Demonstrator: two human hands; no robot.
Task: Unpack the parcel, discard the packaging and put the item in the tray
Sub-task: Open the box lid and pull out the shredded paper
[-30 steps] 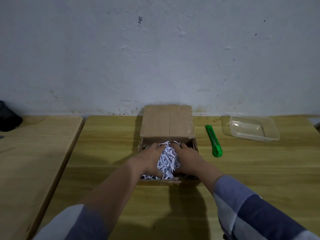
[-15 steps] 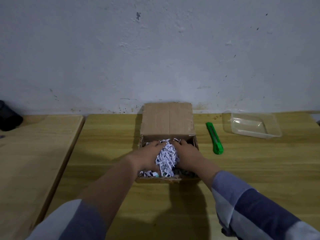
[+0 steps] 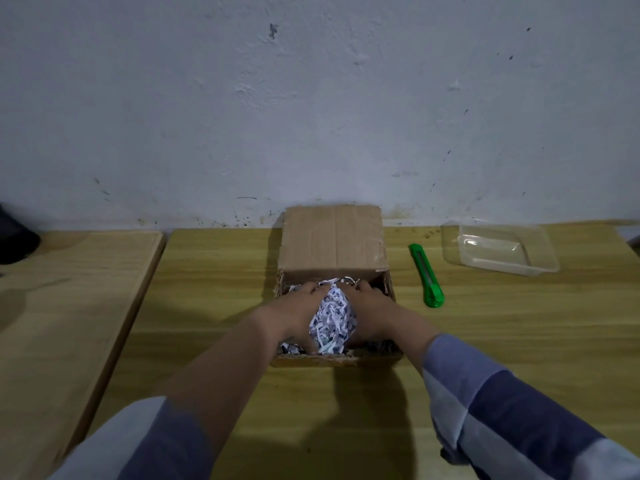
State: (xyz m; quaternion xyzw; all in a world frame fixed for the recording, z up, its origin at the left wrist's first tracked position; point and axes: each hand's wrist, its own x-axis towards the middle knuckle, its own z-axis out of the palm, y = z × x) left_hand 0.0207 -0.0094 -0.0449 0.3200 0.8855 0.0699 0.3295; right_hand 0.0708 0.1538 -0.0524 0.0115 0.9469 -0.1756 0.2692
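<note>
An open cardboard box [image 3: 332,237] stands at the middle of the wooden table, its lid flap raised toward the wall. It is filled with white shredded paper [image 3: 332,318]. My left hand [image 3: 298,313] and my right hand [image 3: 372,311] are both inside the box, cupped around a heap of the shreds from either side. Any item under the paper is hidden. The clear plastic tray [image 3: 502,249] sits at the back right of the table.
A green utility knife [image 3: 426,276] lies between the box and the tray. A second wooden table [image 3: 69,306] adjoins on the left, with a dark object [image 3: 15,237] at its far left edge. A white wall runs right behind the tables.
Both hands stay in the box and have gathered the shredded paper tighter between them. The view has shifted slightly.
</note>
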